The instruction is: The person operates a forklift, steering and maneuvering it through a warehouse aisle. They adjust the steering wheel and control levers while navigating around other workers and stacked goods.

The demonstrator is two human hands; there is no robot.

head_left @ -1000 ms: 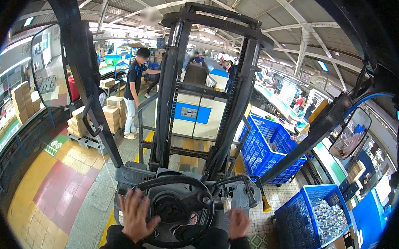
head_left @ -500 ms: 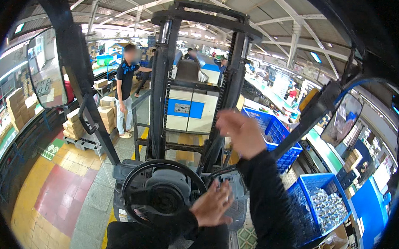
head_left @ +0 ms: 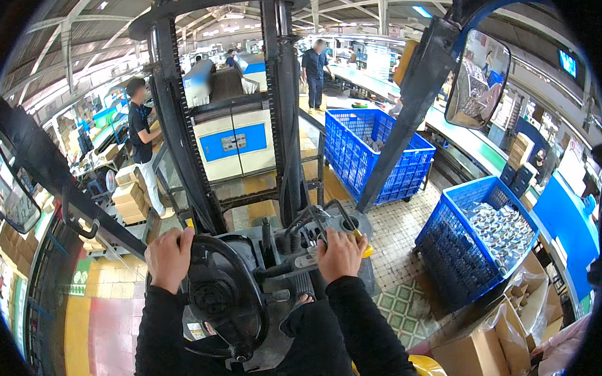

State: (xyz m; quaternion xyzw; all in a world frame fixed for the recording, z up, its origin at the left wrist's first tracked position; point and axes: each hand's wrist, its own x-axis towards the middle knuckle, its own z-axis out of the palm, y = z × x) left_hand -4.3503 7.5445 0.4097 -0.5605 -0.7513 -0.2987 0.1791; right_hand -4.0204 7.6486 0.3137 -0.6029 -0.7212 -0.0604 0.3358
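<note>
I sit at the controls of a forklift. My left hand is closed round the upper left rim of the black steering wheel. To the right of the wheel, my right hand is closed over a control lever; the palm hides its top. Several black hydraulic levers rise just beyond that hand, with a yellow part at its right side. The forklift mast stands ahead, and through it shows a white and blue machine.
Blue plastic crates stand ahead right; a nearer blue crate holds many small packed items. Open cardboard boxes lie at lower right. One person stands left of the mast, another beyond it. Stacked cartons are at left.
Both hands were raised and open near the middle; now the left holds the wheel and the right a lever. My view has turned right, and a person beyond the mast has come into sight.
</note>
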